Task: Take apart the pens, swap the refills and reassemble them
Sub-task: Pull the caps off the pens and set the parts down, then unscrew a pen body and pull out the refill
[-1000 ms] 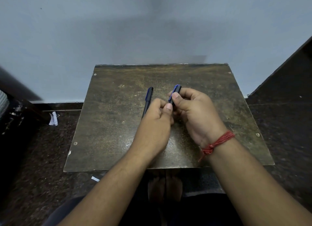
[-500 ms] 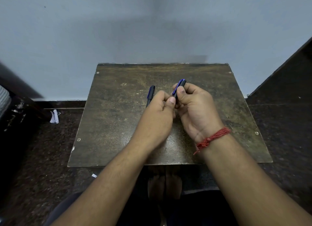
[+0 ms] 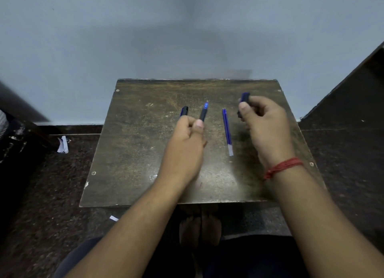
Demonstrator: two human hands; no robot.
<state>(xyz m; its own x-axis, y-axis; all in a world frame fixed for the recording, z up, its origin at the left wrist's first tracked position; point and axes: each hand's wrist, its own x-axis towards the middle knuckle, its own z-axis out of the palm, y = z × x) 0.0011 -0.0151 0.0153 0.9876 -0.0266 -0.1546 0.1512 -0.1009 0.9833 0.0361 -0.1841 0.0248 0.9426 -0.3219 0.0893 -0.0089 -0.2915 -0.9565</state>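
Now mid-disassembly: left hand (image 3: 185, 144) pinches tip section (image 3: 203, 113), right hand (image 3: 264, 123) grips barrel (image 3: 244, 97). Refill (image 3: 227, 130) lies mid-surface (image 3: 135, 153); second pen (image 3: 184, 111) beside left hand. Next: set parts down, open it.

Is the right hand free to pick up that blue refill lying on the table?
Probably not yet: the right hand already grips a pen piece. The refill lies uncovered just beside it, so nothing blocks the way once that piece is put down.
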